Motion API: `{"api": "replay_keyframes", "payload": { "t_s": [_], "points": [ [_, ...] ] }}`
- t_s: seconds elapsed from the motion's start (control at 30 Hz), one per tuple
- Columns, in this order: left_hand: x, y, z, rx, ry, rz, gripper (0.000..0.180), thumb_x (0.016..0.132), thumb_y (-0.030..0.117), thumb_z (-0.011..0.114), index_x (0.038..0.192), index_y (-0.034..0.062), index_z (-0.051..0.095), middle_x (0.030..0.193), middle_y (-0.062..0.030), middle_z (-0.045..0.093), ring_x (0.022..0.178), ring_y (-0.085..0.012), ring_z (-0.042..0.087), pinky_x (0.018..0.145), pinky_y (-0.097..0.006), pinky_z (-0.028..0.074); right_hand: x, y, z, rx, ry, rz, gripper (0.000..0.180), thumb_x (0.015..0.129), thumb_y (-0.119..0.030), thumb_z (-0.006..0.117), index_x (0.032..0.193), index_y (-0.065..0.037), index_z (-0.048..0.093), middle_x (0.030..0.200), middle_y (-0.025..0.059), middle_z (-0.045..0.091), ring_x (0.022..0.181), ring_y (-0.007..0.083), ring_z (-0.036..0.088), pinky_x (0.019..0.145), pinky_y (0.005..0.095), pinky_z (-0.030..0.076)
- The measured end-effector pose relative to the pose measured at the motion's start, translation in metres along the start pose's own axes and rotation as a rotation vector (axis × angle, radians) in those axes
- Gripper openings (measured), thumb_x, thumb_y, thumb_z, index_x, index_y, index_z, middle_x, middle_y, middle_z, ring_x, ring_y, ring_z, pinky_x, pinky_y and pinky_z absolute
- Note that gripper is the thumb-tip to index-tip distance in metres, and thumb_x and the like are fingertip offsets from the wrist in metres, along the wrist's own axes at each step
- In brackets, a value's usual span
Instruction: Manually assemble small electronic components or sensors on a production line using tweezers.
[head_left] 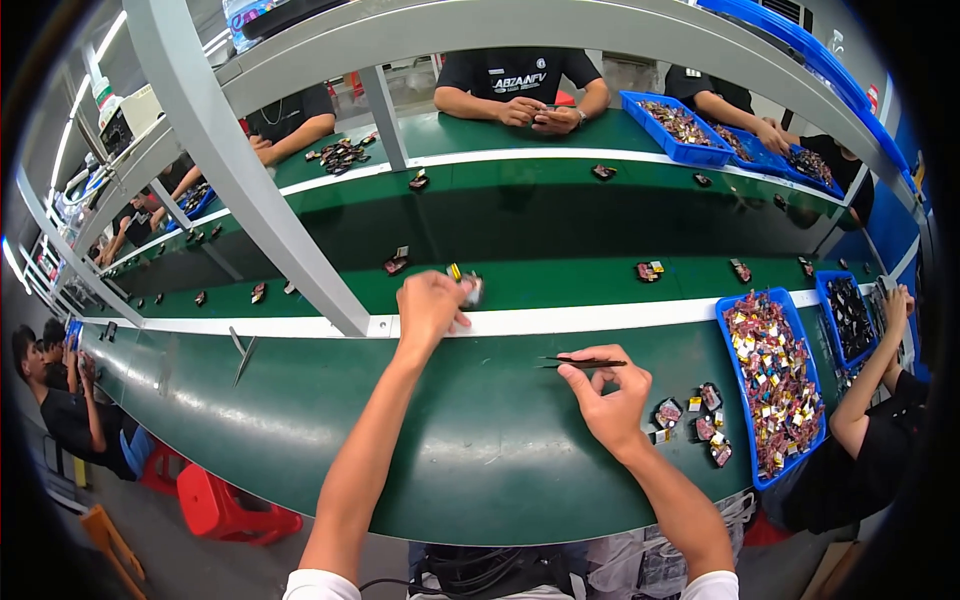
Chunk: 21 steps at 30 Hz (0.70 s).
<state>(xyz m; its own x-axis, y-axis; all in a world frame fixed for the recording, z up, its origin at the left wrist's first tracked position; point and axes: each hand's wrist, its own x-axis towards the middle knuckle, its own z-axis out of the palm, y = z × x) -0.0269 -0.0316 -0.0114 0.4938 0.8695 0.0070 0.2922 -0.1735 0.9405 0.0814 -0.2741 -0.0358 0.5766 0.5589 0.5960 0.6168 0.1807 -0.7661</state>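
Note:
My left hand reaches over the white rail at the belt's near edge. At its fingertips is a small electronic assembly with a yellow piece, smeared by motion; the fingers are closed on it. My right hand is above the green bench, gripping dark tweezers between thumb and fingers, their tips pointing left. Beside that hand, to the right, lie several small black assemblies with pinkish wiring and pale or yellow tabs.
A blue tray heaped with small wired parts stands at right, before another blue tray of black parts. Similar assemblies dot the green belt. Loose tweezers lie at left. A grey post rises from the rail. Other people sit around.

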Motion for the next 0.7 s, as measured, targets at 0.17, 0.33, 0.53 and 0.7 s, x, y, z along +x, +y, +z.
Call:
{"api": "replay_keyframes", "payload": {
  "t_s": [0.17,0.33,0.53,0.7],
  "points": [
    [-0.074,-0.008,-0.019,-0.123,-0.222,-0.143,0.020,0.089,0.011,0.075,0.089,-0.0055,0.063,0.076,-0.0112,0.070,0.049,-0.0131,0.064,0.036,-0.023,0.039,-0.002,-0.004,0.001,0.082,-0.031,0.104,0.014,0.083,0.003,0.076,0.092,0.003,0.065,0.090,0.0097,0.075,0.051,-0.0007,0.046,0.048,0.0167,0.036],
    [-0.095,-0.008,-0.015,-0.228,-0.258,-0.167,0.019,0.091,0.011,0.072,0.095,-0.0068,0.067,0.077,-0.0087,0.071,0.049,-0.0097,0.060,0.038,-0.023,0.040,0.003,-0.014,-0.004,0.352,-0.027,0.461,0.016,0.087,0.001,0.074,0.098,0.002,0.063,0.087,0.0089,0.073,0.051,-0.0005,0.044,0.044,0.0171,0.033],
    [-0.103,-0.021,-0.011,-0.279,-0.300,-0.155,0.018,0.095,0.015,0.066,0.098,-0.0025,0.072,0.072,-0.0033,0.068,0.050,-0.0067,0.055,0.042,-0.024,0.039,0.011,-0.014,-0.006,0.425,-0.149,0.598,0.016,0.088,-0.001,0.073,0.098,0.000,0.061,0.085,0.0098,0.072,0.052,0.0009,0.046,0.043,0.0175,0.032],
    [-0.109,-0.024,-0.005,-0.239,-0.339,-0.054,0.018,0.096,0.012,0.065,0.099,-0.0059,0.070,0.074,-0.0022,0.067,0.053,-0.0041,0.052,0.046,-0.021,0.038,0.001,-0.009,-0.003,0.380,-0.164,0.330,0.018,0.086,0.002,0.075,0.098,0.002,0.062,0.086,0.0128,0.074,0.056,-0.0008,0.050,0.046,0.0161,0.034]
  ]
}}
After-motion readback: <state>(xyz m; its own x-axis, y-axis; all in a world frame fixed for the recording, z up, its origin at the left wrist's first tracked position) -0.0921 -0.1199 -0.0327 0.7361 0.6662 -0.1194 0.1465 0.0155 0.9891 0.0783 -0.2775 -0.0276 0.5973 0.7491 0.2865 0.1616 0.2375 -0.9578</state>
